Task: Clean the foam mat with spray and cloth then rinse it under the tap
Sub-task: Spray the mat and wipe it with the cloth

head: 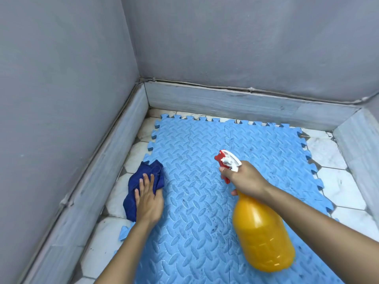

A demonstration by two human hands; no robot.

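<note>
A light blue foam mat [194,152] of interlocked puzzle tiles lies on the tiled floor, with dark specks on its middle. My left hand [148,198] presses flat on a crumpled dark blue cloth [150,174] at the mat's left edge. My right hand [244,178] grips the neck of an orange spray bottle [261,232] held above the mat. Its red and white nozzle [226,159] points toward the far left, and a finger rests on the trigger.
Grey walls [61,99] with a pale skirting [225,103] close in the corner on the left, far side and right. White hexagonal floor tiles [336,181] show around the mat. No tap is in view.
</note>
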